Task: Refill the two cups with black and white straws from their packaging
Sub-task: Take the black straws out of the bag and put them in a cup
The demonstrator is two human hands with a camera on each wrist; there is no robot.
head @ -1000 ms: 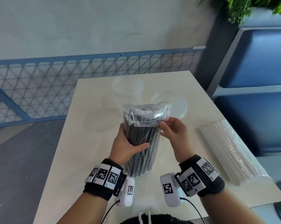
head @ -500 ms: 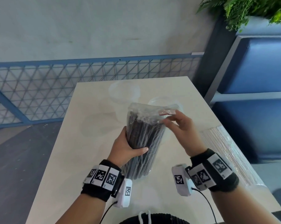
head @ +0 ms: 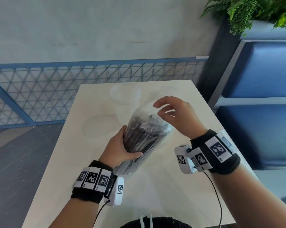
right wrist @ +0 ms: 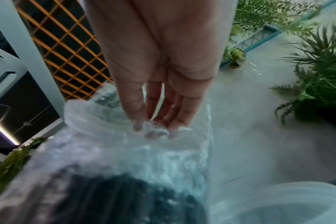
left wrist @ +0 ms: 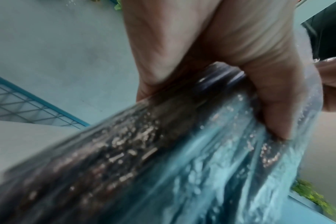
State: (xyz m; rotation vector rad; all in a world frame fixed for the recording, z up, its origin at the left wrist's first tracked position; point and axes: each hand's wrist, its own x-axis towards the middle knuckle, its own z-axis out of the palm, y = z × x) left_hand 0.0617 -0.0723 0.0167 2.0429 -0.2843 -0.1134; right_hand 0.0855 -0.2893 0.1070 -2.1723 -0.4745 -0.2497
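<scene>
A pack of black straws (head: 144, 134) in clear plastic wrap is held above the table (head: 155, 195), tilted with its top end up and to the right. My left hand (head: 121, 148) grips its lower middle, thumb across the front; the left wrist view shows the palm (left wrist: 220, 45) wrapped round the pack (left wrist: 144, 159). My right hand (head: 158, 109) hovers over the top end, and its fingertips (right wrist: 152, 130) pinch the loose plastic (right wrist: 125, 151) there. One clear cup (head: 125, 94) stands behind the pack. The second cup and the white straw pack are mostly hidden by my right hand and forearm.
A blue mesh railing (head: 73, 88) runs behind the table's far edge. Blue upholstered benches (head: 262, 71) stand close on the right, with green plants (head: 254, 10) above them. Dark floor lies to the left of the table.
The straw pack has tipped from upright to leaning right. My right hand has risen from the side of the top to above the top end, into the wrap.
</scene>
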